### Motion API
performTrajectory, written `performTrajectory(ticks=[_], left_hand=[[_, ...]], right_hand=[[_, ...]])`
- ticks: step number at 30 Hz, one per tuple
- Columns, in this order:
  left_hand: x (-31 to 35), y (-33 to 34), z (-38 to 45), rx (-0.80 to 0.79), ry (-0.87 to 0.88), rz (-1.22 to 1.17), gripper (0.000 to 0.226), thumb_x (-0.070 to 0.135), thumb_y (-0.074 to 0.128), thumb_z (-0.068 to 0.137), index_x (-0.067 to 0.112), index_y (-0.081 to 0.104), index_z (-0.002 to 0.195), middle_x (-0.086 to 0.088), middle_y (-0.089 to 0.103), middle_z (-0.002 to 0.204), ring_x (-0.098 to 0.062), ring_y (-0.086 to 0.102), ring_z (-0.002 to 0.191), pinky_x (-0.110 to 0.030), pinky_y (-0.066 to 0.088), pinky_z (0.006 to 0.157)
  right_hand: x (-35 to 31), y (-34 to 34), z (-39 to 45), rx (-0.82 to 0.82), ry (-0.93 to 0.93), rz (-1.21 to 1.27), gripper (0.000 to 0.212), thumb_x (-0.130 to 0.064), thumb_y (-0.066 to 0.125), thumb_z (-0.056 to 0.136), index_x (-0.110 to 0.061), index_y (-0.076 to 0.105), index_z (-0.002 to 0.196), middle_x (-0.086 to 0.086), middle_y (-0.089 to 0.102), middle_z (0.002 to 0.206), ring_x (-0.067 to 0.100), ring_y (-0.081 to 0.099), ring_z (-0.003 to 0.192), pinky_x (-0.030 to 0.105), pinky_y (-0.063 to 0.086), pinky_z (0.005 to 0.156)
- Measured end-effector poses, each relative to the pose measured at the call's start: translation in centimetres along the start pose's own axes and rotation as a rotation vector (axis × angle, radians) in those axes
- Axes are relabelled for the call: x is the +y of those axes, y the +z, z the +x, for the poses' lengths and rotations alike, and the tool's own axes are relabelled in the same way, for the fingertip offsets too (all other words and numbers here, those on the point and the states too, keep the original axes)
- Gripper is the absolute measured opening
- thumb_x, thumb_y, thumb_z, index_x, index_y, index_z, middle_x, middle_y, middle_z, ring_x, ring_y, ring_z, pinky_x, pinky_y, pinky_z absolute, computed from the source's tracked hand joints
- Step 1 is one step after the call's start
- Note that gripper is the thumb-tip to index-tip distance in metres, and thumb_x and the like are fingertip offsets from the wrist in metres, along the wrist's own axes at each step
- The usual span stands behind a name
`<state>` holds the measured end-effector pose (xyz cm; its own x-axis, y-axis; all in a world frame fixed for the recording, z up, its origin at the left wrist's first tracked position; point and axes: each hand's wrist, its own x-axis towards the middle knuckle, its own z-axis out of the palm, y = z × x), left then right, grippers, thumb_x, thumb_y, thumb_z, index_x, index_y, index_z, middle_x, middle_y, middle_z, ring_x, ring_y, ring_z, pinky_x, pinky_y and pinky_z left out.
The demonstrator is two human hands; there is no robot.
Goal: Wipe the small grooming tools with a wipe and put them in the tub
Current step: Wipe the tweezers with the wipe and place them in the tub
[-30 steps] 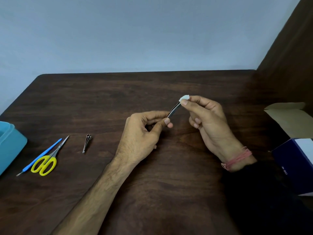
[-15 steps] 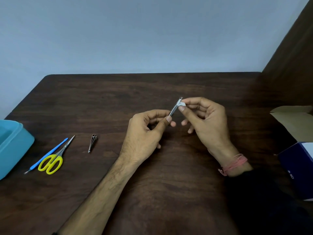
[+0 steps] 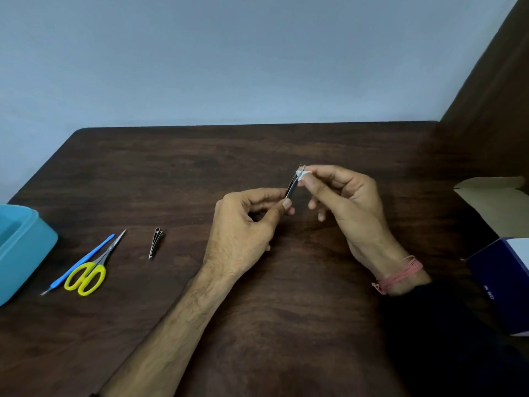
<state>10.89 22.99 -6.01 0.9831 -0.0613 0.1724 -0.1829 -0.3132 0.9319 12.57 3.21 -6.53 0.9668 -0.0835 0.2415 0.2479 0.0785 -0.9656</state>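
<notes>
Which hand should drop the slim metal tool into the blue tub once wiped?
Probably left. The left hand already pinches the slim metal tool at its base, and the blue plastic tub sits on its side. The right hand holds the white wipe.

Wipe (image 3: 303, 175) slid back down from tool (image 3: 292, 188) tip, now bare above R hand (image 3: 349, 204) pinch; L hand (image 3: 243, 224) grip unchanged.

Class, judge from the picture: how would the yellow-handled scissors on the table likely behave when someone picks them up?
The yellow-handled scissors look thin and metal-bladed, so probably stiff and light. Lying flat on the table, they seem unlikely to roll. Their fine, pointed tips suggest lifting them by the loops.
</notes>
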Motion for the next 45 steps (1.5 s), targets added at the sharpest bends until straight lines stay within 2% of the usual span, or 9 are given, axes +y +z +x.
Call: performTrajectory(ticks=[5,14,20,24,29,32,36,40,45], left_hand=[[0.3,0.0,0.0,0.008,0.000,0.021,0.016,0.026,0.078,0.105,0.031,0.085,0.118,0.017,0.084,0.091,-0.025,0.074,0.060,-0.028,0.055,0.045],[0.5,0.1,-0.1,0.011,-0.012,0.014,0.017,0.026,0.078,0.105,0.030,0.085,0.119,0.018,0.084,0.091,-0.032,0.079,0.071,-0.029,0.058,0.045],[0.0,0.2,0.0,0.018,0.001,0.057,0.018,0.026,0.079,0.104,0.031,0.085,0.120,0.020,0.084,0.090,-0.019,0.076,0.058,-0.037,0.064,0.050],[-0.5,0.4,-0.1,0.030,0.012,0.099,0.020,0.030,0.083,0.100,0.035,0.085,0.120,0.023,0.084,0.094,0.005,0.078,0.075,-0.033,0.066,0.069],[-0.4,0.4,-0.4,0.047,0.048,0.124,0.023,0.031,0.084,0.100,0.035,0.085,0.122,0.022,0.084,0.098,0.001,0.079,0.073,-0.029,0.064,0.063],[-0.3,0.4,-0.4,0.056,0.072,0.142,0.023,0.029,0.084,0.100,0.033,0.085,0.123,0.021,0.084,0.099,0.001,0.079,0.072,-0.025,0.063,0.060],[-0.2,0.4,-0.4,0.039,0.065,0.145,0.021,0.029,0.084,0.100,0.035,0.085,0.120,0.021,0.084,0.095,0.001,0.079,0.072,-0.032,0.066,0.064],[-0.3,0.3,-0.3,0.043,0.043,0.136,0.018,0.029,0.085,0.099,0.036,0.085,0.116,0.022,0.083,0.091,-0.001,0.079,0.069,-0.039,0.068,0.066],[-0.2,0.3,-0.3,0.033,0.019,0.149,0.017,0.031,0.081,0.102,0.038,0.084,0.117,0.022,0.083,0.090,-0.001,0.079,0.068,-0.036,0.067,0.065]], right_hand=[[-0.3,-0.3,0.1,-0.002,0.060,0.039,0.029,-0.031,0.063,0.108,-0.011,0.082,0.119,0.010,0.082,0.107,0.013,0.063,0.070,0.023,0.046,0.053],[0.3,-0.8,0.3,-0.078,0.038,0.040,0.025,-0.007,0.060,0.111,-0.010,0.078,0.129,0.008,0.081,0.116,0.010,0.062,0.076,0.020,0.047,0.056],[0.3,-0.9,0.4,-0.088,0.053,0.054,0.023,-0.007,0.062,0.110,-0.011,0.079,0.126,0.006,0.081,0.113,0.010,0.061,0.076,0.021,0.047,0.058],[0.4,-0.6,0.4,-0.049,0.052,0.044,0.015,-0.008,0.073,0.103,-0.012,0.082,0.115,0.003,0.081,0.106,0.008,0.059,0.070,0.020,0.047,0.055],[0.8,-0.4,0.4,-0.049,0.031,0.020,0.014,-0.026,0.083,0.091,-0.020,0.083,0.104,0.007,0.080,0.101,0.015,0.055,0.069,0.022,0.047,0.054],[0.8,-0.4,0.2,-0.072,0.024,-0.025,0.007,-0.022,0.084,0.096,-0.022,0.083,0.102,0.007,0.079,0.102,0.025,0.056,0.082,0.021,0.046,0.053],[0.6,-0.7,0.5,-0.034,0.101,0.041,0.007,-0.013,0.072,0.105,-0.015,0.079,0.106,-0.003,0.072,0.091,0.006,0.058,0.077,0.020,0.041,0.053],[0.9,-0.5,0.3,-0.044,0.054,-0.061,0.008,-0.024,0.076,0.104,-0.017,0.080,0.104,0.003,0.067,0.090,0.007,0.046,0.065,0.020,0.038,0.051],[1.0,-0.3,0.2,-0.016,0.032,-0.158,0.013,-0.019,0.079,0.102,-0.007,0.081,0.104,-0.007,0.073,0.086,0.000,0.056,0.064,0.011,0.043,0.056]])
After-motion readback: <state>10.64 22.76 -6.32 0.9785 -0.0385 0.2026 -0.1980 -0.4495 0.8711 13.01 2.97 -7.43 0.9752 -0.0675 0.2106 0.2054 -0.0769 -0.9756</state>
